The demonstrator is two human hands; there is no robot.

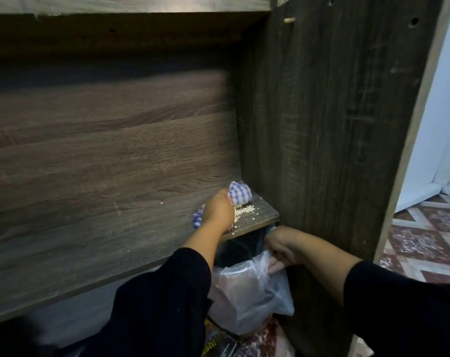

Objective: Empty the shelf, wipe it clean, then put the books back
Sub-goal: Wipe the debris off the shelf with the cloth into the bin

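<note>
While my left hand (218, 212) bunches the blue-and-white checked cloth (240, 193) in a closed grip at the right front corner of the shelf (95, 228), a small heap of pale crumbs (245, 210) lies just beside it, near the front edge. The dark wood-grain side panel (329, 119) rises close on the right, hemming that corner in. Below the edge, my right hand (279, 247) pinches the rim of a thin, translucent plastic bag (249, 297), crinkled and sagging. Both my sleeves are black. A patterned floor (422, 243) shows beyond the panel.
</note>
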